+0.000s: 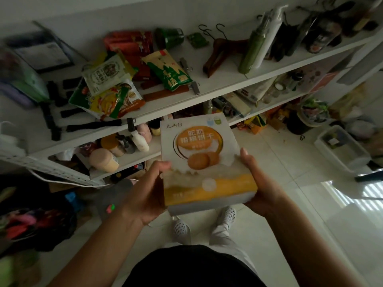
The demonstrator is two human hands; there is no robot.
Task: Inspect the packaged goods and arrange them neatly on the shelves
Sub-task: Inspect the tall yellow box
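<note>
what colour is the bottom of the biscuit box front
Yellow-orange; the box shows in the head view.

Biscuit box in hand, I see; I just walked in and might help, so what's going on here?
A person holds the biscuit box in both hands, left hand gripping its left edge and right hand its right edge, printed front facing up, as if checking it. It is not yet on the top shelf ahead, where snack bags lie in a loose pile.

Biscuit box point(204, 160) between both hands, before the shelves point(217, 85) (snack packets point(107, 94) on top shelf)
</note>
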